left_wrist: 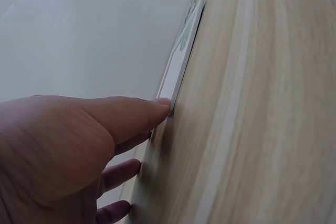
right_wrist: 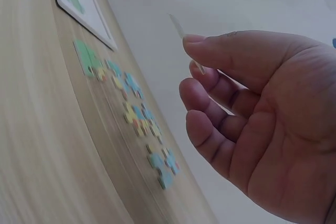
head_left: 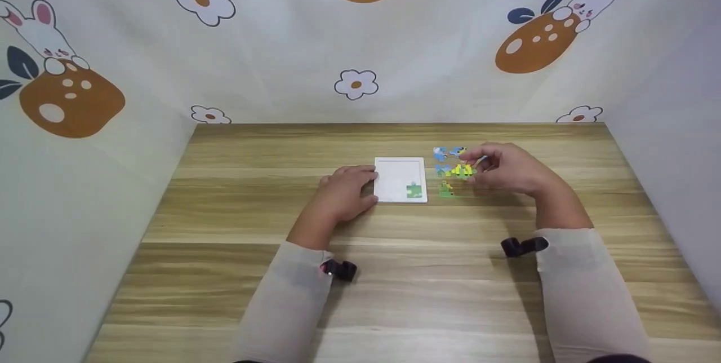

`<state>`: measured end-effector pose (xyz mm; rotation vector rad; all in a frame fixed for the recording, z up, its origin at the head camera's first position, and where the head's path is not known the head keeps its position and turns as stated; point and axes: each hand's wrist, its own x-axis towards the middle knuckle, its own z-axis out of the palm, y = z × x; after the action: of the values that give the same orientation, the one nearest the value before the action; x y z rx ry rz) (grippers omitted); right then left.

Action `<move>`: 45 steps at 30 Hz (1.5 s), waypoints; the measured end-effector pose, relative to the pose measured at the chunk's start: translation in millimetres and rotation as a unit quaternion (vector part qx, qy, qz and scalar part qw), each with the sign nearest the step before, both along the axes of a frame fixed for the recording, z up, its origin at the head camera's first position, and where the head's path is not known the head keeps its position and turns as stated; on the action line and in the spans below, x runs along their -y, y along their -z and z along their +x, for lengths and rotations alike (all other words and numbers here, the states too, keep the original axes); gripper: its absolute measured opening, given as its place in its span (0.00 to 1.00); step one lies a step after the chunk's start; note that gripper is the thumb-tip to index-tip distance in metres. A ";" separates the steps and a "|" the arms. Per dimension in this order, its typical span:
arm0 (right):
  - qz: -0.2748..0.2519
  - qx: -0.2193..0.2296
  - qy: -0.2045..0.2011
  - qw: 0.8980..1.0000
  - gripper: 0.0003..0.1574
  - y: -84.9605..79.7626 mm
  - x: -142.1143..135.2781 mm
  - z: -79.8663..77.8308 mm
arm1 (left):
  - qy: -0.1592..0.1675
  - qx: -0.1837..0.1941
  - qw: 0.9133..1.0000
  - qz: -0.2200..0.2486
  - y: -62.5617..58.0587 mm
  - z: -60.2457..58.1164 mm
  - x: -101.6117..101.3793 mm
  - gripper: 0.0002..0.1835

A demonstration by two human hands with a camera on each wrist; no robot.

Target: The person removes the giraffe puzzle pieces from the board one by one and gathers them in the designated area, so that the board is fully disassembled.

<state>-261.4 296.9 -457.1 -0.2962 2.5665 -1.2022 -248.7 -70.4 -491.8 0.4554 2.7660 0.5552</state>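
Note:
A white square puzzle frame lies flat on the table, one green puzzle piece set in its near right corner. My left hand rests at the frame's left side. Its thumb touches the frame's edge, and other fingertips come down on the tabletop. Over the loose pieces to the right is my right hand. It pinches a thin puzzle piece between thumb and fingertips, seen nearly edge-on in the right wrist view, its picture hidden there.
Several loose blue, yellow and green puzzle pieces lie right of the frame, partly under the right hand in the head view. A patterned cloth wall rises behind the wooden table. Black wrist cameras sit on both sleeves.

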 end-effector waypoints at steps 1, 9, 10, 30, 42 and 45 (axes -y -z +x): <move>0.001 0.004 0.000 1.000 0.30 1.4 -2.8 -0.3 | -0.001 0.001 1.000 0.001 -0.2 0.3 -0.1 0.31; 0.012 0.061 -0.006 0.998 0.30 16.7 -13.4 -2.8 | -0.003 0.004 1.000 0.003 0.2 0.4 0.1 0.31; 0.019 0.065 -0.006 0.998 0.30 18.7 -13.9 -3.4 | -0.003 0.004 1.000 0.004 -0.1 0.3 0.1 0.31; 0.062 0.042 -0.029 0.997 0.26 27.9 -10.2 -5.7 | 0.005 0.002 1.000 0.004 -0.8 0.4 1.5 0.31; 0.062 0.000 -0.013 0.998 0.28 18.1 14.1 -3.6 | 0.006 0.000 1.000 0.000 -1.2 0.6 -0.2 0.31; 0.050 -0.007 -0.028 0.998 0.28 17.7 31.5 -2.3 | 0.005 0.000 1.000 -0.001 -0.6 0.8 0.7 0.31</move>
<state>-263.8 265.4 -474.9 -0.3538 2.6017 -1.0522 -247.8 -71.1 -491.1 0.4694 2.7616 0.5488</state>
